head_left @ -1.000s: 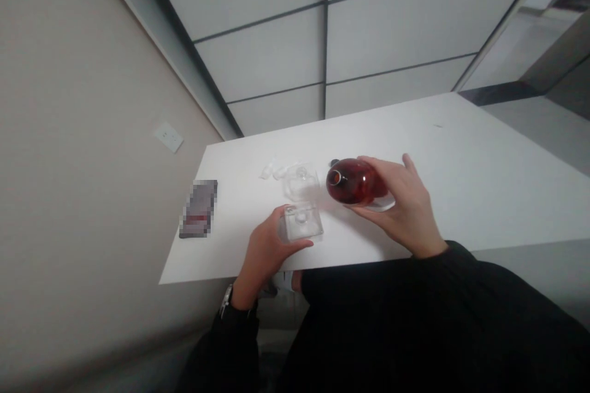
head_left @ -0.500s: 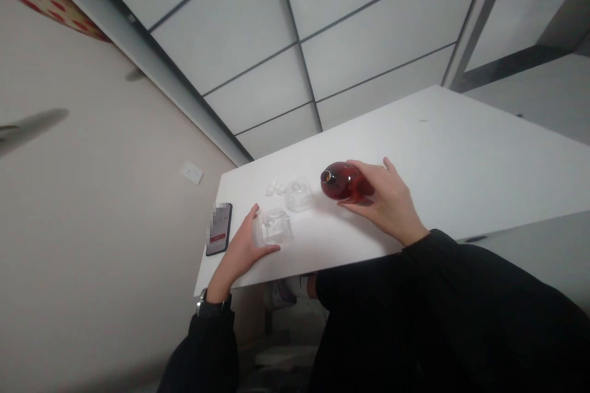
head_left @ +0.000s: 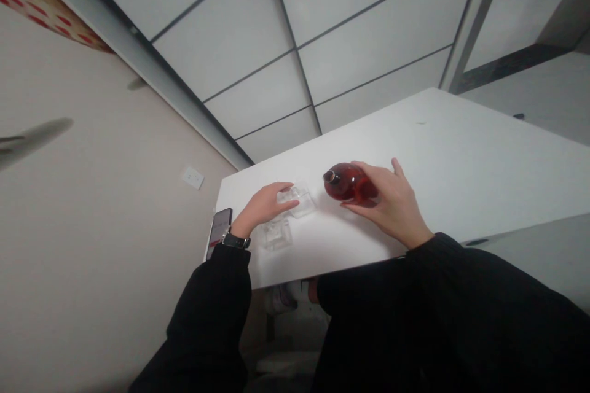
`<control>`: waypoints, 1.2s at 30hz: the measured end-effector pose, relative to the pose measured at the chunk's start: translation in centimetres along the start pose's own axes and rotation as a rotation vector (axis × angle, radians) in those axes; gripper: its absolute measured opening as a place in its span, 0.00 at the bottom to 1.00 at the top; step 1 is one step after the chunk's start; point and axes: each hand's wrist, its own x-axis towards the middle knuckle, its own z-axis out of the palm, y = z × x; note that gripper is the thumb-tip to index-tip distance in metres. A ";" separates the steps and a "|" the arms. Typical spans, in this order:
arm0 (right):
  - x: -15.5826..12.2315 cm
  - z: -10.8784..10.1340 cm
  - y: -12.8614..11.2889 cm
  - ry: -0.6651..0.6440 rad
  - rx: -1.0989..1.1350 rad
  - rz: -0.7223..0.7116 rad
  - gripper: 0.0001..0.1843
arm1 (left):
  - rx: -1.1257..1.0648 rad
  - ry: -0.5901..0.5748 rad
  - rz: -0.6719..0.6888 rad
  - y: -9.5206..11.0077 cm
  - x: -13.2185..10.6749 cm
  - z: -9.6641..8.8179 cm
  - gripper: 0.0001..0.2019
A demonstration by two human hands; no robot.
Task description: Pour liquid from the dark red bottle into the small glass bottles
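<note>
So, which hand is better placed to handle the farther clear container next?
Probably the left hand: its thumb and fingers are spread at the farther clear container, though contact is hard to confirm. The right hand is occupied, holding the red bottle.

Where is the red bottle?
In the head view, the bottle is a bit right of the middle, held in the right hand. A clear container and the left hand are to its left.

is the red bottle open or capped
Open: the rounded, shiny dark-red bottle in the right hand shows a bare rim around a hollow mouth, with no cap on it.
</note>
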 end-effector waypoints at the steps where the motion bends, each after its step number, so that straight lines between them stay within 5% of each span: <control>1: 0.0 0.0 0.0 0.001 -0.004 0.007 0.35 | 0.006 -0.017 0.008 0.2 -0.3 0.0 0.27; 7: -0.1 0.2 0.0 0.000 -0.017 0.031 0.34 | 0.029 -0.080 0.024 0.9 -3.9 0.0 0.27; 15: 0.0 0.0 -0.5 -0.014 -0.007 0.013 0.33 | -0.155 -0.037 0.027 -1.9 -7.0 1.5 0.42; 23: 0.1 0.0 -1.0 -0.058 -0.039 -0.011 0.31 | -0.327 0.189 0.030 -1.3 -6.9 4.6 0.34; 36: 0.2 -0.4 -1.2 -0.172 -0.223 -0.260 0.31 | -0.446 0.247 0.072 1.2 -6.7 6.6 0.40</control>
